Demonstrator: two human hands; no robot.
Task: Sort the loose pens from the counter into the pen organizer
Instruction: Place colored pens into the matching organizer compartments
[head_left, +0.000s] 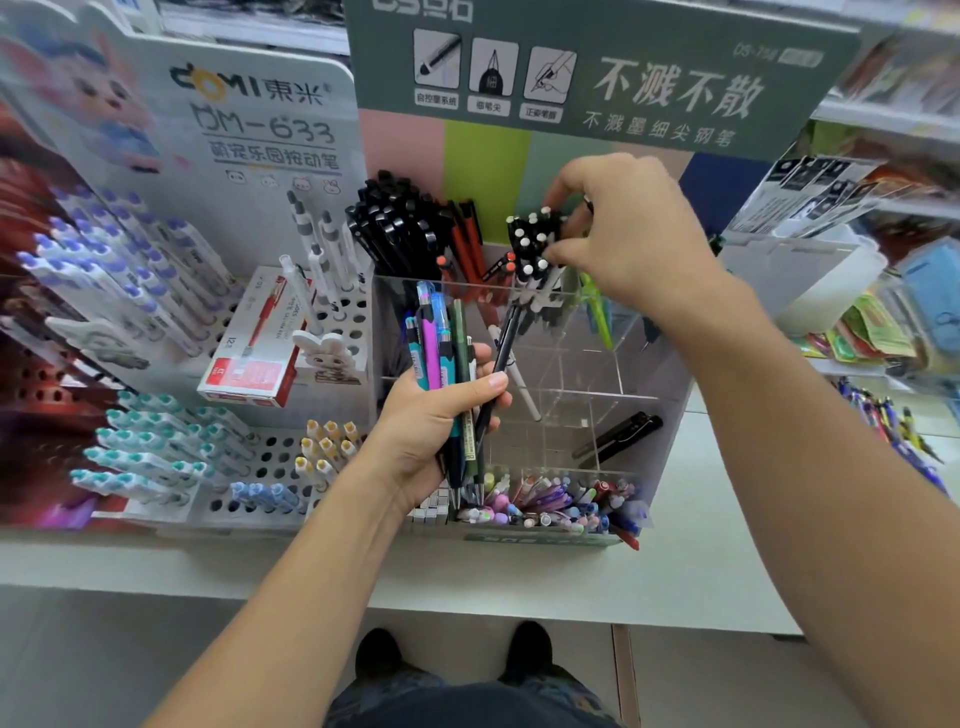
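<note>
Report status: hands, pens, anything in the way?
Left hand grips mixed pen bundle over clear organizer. Right hand grips black white-tipped pens at rear compartment. No obstruction visible.

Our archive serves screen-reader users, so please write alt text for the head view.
A person's left hand grips a bunch of mixed pens in front of a clear acrylic pen organizer, while the right hand holds a cluster of black white-tipped pens at a back compartment. A perforated pen display stands alongside.
</note>
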